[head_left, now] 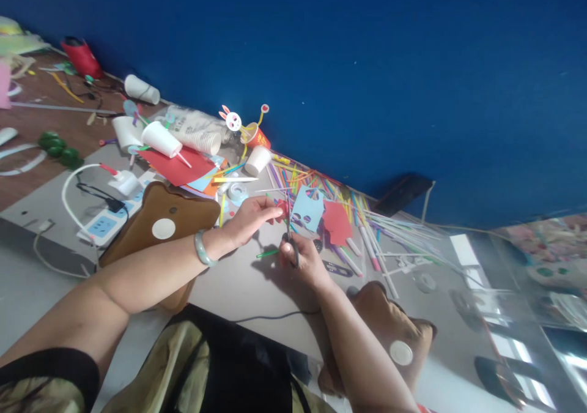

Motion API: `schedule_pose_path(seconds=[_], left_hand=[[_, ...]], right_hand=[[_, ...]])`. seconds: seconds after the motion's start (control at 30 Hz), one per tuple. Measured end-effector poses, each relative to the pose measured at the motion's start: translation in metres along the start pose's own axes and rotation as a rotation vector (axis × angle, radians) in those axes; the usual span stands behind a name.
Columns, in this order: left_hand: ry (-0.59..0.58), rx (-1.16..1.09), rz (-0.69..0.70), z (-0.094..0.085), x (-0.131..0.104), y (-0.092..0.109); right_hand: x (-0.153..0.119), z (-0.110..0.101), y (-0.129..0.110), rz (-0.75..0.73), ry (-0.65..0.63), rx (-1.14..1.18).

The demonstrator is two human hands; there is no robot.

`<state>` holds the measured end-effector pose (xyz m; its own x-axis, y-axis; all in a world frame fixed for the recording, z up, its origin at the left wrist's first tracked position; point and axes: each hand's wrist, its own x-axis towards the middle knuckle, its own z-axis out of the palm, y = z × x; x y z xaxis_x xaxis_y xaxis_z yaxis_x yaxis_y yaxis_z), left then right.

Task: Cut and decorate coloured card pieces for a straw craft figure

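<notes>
My left hand (252,217), with a pale bangle (202,249) on its wrist, pinches a small piece of red paper (283,207). My right hand (305,259) grips a pair of scissors (288,229) by the dark handles. Their blades point away from me and meet the red piece, though blur hides whether they cut into it. Just beyond my hands lies a light blue sheet (308,208) with holes cut in it. Beside that sheet is a larger red paper piece (337,222). A roll of clear tape (238,193) rests past my left hand.
White paper cups (161,139) and red sheets (183,167) sit at the back left. A power strip (107,222) with cables is nearer me. Brown cushions (156,241) flank my arms. Colored sticks and markers (367,241) lie along the blue wall (321,64).
</notes>
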<state>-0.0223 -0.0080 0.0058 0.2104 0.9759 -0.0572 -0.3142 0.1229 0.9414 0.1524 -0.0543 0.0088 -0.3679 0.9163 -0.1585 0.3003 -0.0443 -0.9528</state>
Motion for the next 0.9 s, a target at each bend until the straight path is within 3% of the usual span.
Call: schedule_pose_path(seconds=[0.9], left_hand=[[-0.028, -0.040, 0.035, -0.0048, 0.0008, -0.0013]], right_hand=[[-0.0004, 0.0015, 0.0006, 0.022, 0.017, 0.026]])
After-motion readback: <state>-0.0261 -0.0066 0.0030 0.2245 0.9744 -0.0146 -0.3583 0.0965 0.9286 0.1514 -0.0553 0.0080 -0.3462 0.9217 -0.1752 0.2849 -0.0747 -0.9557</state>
